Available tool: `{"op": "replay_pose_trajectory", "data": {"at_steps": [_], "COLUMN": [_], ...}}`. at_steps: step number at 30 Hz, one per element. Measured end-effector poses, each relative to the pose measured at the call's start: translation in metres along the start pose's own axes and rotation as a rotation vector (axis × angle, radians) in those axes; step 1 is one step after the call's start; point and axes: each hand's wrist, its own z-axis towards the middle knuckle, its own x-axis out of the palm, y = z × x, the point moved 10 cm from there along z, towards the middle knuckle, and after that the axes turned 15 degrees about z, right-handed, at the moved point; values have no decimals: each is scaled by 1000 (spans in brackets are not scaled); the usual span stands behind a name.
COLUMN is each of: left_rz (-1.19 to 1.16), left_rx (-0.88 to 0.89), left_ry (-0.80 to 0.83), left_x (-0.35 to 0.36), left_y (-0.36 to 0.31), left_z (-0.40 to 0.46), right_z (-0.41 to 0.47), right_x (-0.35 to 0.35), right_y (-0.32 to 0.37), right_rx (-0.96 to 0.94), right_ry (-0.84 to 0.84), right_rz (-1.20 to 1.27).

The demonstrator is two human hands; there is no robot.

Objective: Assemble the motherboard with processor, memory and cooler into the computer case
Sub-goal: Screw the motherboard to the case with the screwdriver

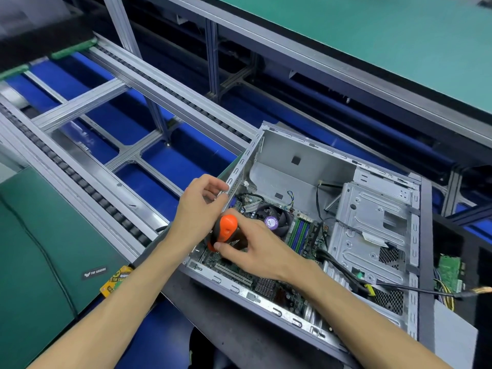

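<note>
Both hands are in the middle of the frame: right hand (253,249) pinching the orange screwdriver (225,231) handle between thumb and curled fingers, left hand (198,209) gripping the computer case (372,209) rear wall edge, fingers curled over it. Motherboard (234,265) already sits in the case at center-right, cooler (274,221) and memory (299,231) fitted. Looks like the screw-down step, so next is keeping the driver upright. Tight room near that sheet-metal edge; drive cage (372,222) crowds the right.
</note>
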Motion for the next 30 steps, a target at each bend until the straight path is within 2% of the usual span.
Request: {"op": "replay_pose_trajectory", "data": {"at_steps": [13, 18, 20, 23, 25, 30], "left_rz": [19, 148, 257, 606, 771, 832], "left_rx": [16, 110, 157, 189, 199, 276], "left_ry": [6, -35, 44, 292, 347, 406], "left_x": [1, -13, -15, -8, -14, -19], "left_y": [2, -13, -22, -31, -39, -63], "left_z": [1, 2, 1, -8, -16, -33], "right_z": [2, 4, 5, 5, 5, 6], "right_x": [4, 0, -5, -8, -4, -3], "right_y": [-1, -1, -3, -3, -2, -1], "right_rx": [13, 28, 37, 45, 39, 4], "right_ry": [45, 20, -5, -12, -6, -23], "right_rz": [-38, -47, -58, -73, -86, -71]}}
